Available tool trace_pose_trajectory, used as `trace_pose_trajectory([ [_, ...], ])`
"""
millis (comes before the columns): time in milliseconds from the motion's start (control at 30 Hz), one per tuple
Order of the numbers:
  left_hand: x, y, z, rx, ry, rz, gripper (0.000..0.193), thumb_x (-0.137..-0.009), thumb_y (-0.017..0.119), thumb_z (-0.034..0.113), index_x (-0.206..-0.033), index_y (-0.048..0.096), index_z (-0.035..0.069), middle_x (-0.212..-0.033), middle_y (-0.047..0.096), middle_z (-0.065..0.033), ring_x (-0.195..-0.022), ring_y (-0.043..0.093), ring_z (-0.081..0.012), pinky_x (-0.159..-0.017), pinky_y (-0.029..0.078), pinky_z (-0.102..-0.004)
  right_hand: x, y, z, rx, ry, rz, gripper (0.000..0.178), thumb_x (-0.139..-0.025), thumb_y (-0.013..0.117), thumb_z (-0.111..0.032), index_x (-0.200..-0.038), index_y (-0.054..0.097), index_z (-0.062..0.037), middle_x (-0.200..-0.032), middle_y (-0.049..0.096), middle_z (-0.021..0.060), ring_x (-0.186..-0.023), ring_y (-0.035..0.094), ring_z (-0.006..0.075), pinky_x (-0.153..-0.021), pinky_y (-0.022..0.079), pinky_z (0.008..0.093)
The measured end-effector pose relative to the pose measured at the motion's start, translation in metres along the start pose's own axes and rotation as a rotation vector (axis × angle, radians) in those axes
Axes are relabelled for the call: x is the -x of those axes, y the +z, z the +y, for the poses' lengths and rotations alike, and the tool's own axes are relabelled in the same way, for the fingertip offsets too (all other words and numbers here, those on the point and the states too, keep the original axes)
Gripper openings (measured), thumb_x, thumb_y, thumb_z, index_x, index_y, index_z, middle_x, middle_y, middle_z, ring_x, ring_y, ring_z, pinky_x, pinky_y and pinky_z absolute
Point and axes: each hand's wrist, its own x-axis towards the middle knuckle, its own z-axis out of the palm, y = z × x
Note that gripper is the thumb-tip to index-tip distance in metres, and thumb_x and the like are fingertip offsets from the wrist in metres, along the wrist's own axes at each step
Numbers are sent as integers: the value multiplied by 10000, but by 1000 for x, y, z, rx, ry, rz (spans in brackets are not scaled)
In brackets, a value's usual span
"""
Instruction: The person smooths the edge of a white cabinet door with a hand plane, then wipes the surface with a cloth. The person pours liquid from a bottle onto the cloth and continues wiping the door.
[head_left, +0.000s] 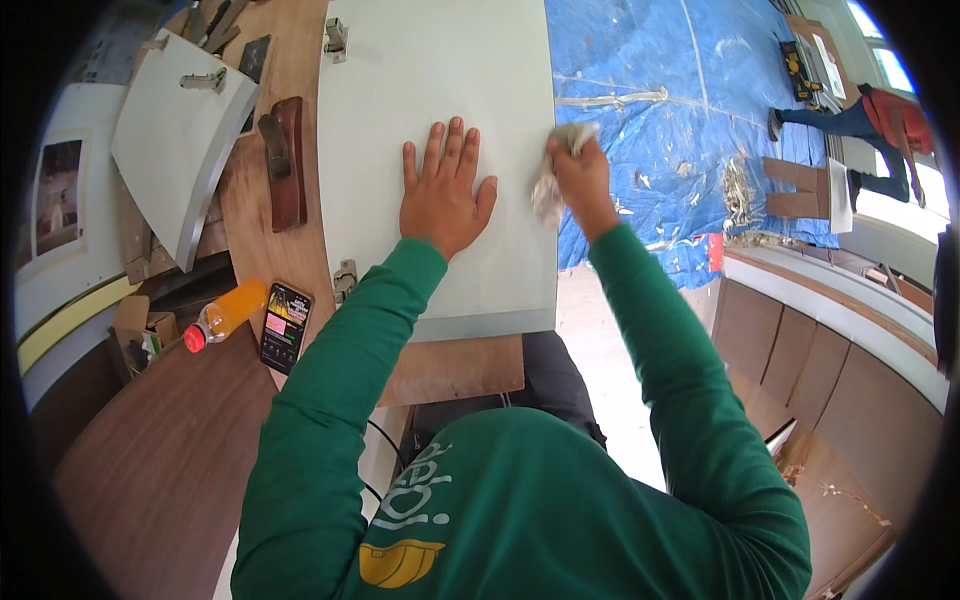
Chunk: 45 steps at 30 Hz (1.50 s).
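A white cabinet door panel (370, 130) lies flat in front of me, with a metal hinge (336, 40) at its far left edge and another hinge (344, 281) nearer me. My left hand (446, 190) rests palm down on the panel, fingers stretched out. At the panel's right edge my right hand (583, 180) is closed around a crumpled pale rag (547, 200). The rag hangs against that edge, and part of it shows above and below my fist.
Left of the panel, a wooden hand plane (287, 165), a phone (286, 328) and an orange drink bottle (228, 312) lie on the bench. A second white door (180, 130) leans farther left. Blue tarp (650, 120) spreads right; another person (890, 125) is beyond it.
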Motion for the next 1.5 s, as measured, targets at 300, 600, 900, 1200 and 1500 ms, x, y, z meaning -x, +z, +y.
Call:
trace_pose_trajectory([
  [300,1,-12,1,16,-42,-50,650,-1025,513,407,-1591,398,109,-1675,343,-101,-1565,266,-298,-1277,122,-539,-165,35,-42,108,-153,-30,287,-939,651,-183,-1117,650,43,-1041,724,192,-943,691,300,-816,542,401],
  [600,-3,-13,6,-11,-55,-50,643,-1009,552,388,-1583,423,129,-1661,374,-93,-1554,295,-302,-1271,143,-535,-260,48,-57,91,-154,-40,372,-902,647,-220,-1118,657,83,-1081,726,276,-994,712,406,-858,549,448],
  [900,-11,-15,8,27,-41,-64,636,-1006,542,410,-1569,442,131,-1655,387,-87,-1548,306,-292,-1270,147,-557,-264,39,-57,-22,-162,-6,306,-901,660,-187,-1078,657,62,-1006,721,204,-907,692,297,-807,540,406],
  [1200,-4,-16,3,62,-68,-56,646,-988,574,391,-1563,452,123,-1653,390,-100,-1548,310,-302,-1265,144,-550,-225,40,-37,-212,-10,-88,242,-894,681,-93,-1094,646,39,-1014,688,109,-863,664,202,-753,555,345],
  [1500,-9,-18,4,37,-40,-55,643,-987,576,380,-1562,449,122,-1652,392,-97,-1546,313,-303,-1263,154,-554,-268,36,-66,-136,7,-126,265,-818,635,-93,-1046,646,41,-955,678,116,-833,619,193,-703,510,374],
])
